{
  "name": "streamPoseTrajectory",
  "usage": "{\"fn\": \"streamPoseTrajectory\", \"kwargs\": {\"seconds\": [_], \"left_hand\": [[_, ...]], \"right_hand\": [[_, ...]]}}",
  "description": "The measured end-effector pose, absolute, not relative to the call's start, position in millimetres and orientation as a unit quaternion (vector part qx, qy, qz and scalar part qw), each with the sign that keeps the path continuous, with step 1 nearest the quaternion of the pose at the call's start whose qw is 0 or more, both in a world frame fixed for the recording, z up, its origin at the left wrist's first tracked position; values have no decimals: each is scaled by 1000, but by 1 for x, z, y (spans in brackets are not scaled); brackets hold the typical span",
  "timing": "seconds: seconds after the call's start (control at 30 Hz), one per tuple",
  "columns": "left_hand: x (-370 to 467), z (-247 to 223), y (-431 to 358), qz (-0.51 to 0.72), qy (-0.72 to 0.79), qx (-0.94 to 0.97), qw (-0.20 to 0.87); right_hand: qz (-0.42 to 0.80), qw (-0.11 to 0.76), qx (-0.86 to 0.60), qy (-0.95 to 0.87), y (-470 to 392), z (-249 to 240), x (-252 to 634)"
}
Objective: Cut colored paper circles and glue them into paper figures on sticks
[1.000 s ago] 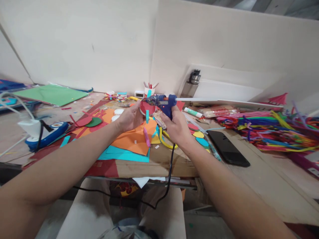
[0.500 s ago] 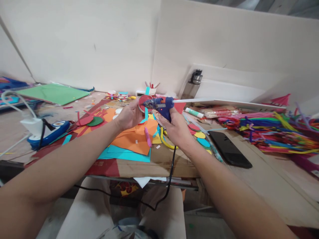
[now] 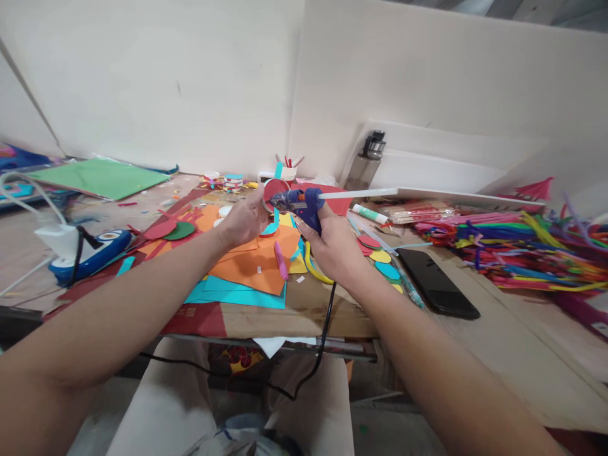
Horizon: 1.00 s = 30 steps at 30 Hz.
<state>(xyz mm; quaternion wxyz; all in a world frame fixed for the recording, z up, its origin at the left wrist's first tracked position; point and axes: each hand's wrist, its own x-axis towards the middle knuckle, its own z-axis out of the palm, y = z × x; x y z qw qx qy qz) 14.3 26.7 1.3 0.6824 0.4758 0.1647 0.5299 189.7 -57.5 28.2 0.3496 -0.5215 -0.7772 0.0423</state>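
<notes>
My left hand (image 3: 247, 218) grips a small round piece (image 3: 274, 189) with a red face and a pale rim, held up over the table. A light-blue paper strip (image 3: 278, 171) sticks out above and below it. Wrapped round the handle of a blue hot glue gun (image 3: 306, 206) is my right hand (image 3: 330, 244). The gun's nozzle points left at the red face; whether it touches cannot be made out. A white glue stick (image 3: 361, 193) juts from its back. Orange paper (image 3: 256, 269) and a pink marker (image 3: 280, 259) lie beneath the hands.
A black phone (image 3: 437, 283) lies at the right, near colourful pipe cleaners (image 3: 513, 253). The gun's black cord (image 3: 327, 329) hangs over the table edge. A blue power strip (image 3: 90, 253) sits at the left. A bottle (image 3: 365, 161) leans at the back.
The glue gun's nozzle has dropped slightly and the gun has shifted a little left, its stick now sloping more. The round piece has turned slightly in my left hand.
</notes>
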Motion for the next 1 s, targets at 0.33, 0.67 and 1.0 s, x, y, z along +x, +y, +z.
{"fn": "streamPoseTrajectory", "kwargs": {"seconds": [0.33,0.67,1.0], "left_hand": [[13,-1,31,554,196,471,658],[2,3,38,629,205,375,650],[-13,23,37,656,198,366,630]], "right_hand": [[61,411,-470,-779,-53,25,194],[198,431,-660,-583,-13,16,230],[35,155,-747,-645,24,-3,255]]}}
